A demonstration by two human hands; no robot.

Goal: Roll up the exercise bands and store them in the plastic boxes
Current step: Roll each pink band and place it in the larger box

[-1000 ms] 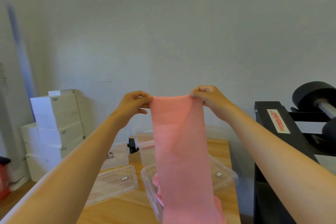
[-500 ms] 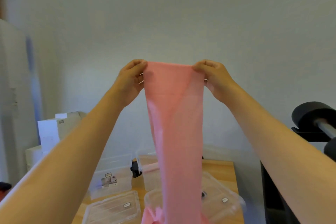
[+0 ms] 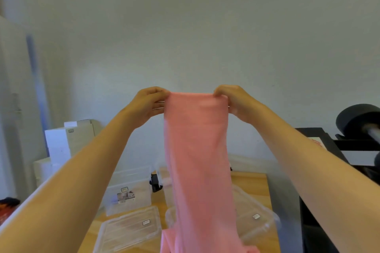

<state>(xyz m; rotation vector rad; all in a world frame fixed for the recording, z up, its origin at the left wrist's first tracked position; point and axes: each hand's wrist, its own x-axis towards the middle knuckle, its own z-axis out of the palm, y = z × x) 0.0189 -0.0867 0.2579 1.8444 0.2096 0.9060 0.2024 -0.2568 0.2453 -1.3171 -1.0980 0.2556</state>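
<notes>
Forearms, two, mine, bare, reaching forward and up from the lower corners of the view.

Left hand (image 3: 149, 104): fingers curled, pinching the top left corner of the pink exercise band (image 3: 197, 150).

Right hand (image 3: 236, 100): fingers curled, pinching the top right corner.

Pink exercise band: held in the air at arm's length, above the table. The top edge runs level between my hands and is spread flat to full width. The long axis is vertical, and the sheet hangs straight down. The lower end is bunched at the bottom edge of the view. It may rest in the open clear box (image 3: 257, 222) there, but the band itself hides that.

Wooden table (image 3: 253, 181): below the band.

Open clear box: on the table, showing right of the band's foot, with a small label on it.

Clear lid (image 3: 127, 230): flat on the table, left of the band's foot, with a small label.

Second clear box (image 3: 129, 191): behind the lid, with a label and a picture card on its front.

Small black item (image 3: 155, 184): just right of that box, at the band's left edge, too blurred to name.

White cartons (image 3: 67, 144): stacked, far left, against the wall.

Black rack (image 3: 320, 139): far right, with a dumbbell (image 3: 357, 121) on it.
</notes>
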